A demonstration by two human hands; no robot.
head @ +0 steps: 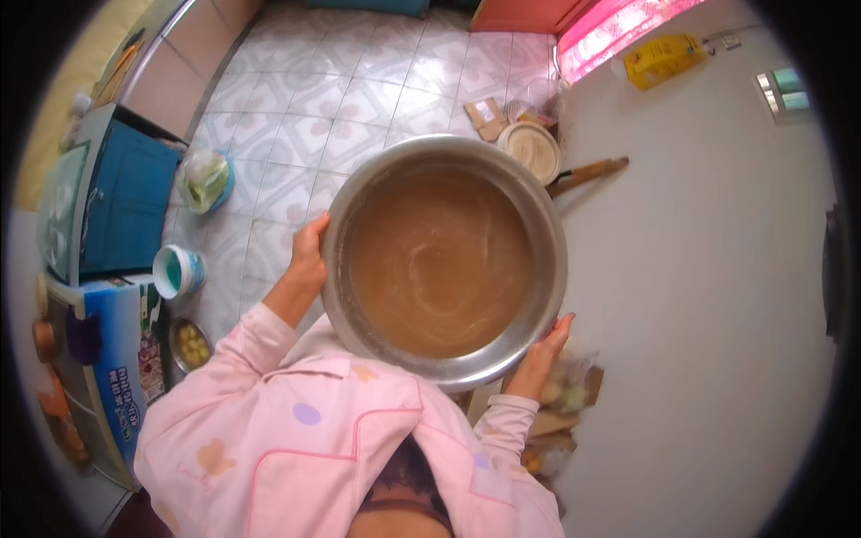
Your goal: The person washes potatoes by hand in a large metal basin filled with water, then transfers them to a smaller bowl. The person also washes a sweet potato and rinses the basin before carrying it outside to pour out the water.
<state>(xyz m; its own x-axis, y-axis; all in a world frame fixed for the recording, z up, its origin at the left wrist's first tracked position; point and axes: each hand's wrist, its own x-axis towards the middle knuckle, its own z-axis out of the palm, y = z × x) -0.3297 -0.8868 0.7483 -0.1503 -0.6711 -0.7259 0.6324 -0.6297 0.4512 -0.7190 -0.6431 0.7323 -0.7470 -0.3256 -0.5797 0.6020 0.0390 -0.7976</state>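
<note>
A large round metal basin (494,370) is held up in front of my body, above the tiled floor. Murky brown liquid (440,262) covers its bottom, with pale swirls on the surface. My left hand (311,245) grips the basin's left side, thumb at the rim and the other fingers hidden beneath. On the lower right side, my right hand (546,356) grips it the same way, its thumb along the outer edge. The near rim is close to my pink jacket (303,430).
At left on the floor are a bagged green vegetable (205,180), a white bucket (178,271) and a bowl of yellowish pieces (190,344). A blue cabinet (128,198) stands beyond them. A wooden handle (592,175) leans against the right wall (693,269), near a round lidded container (531,151).
</note>
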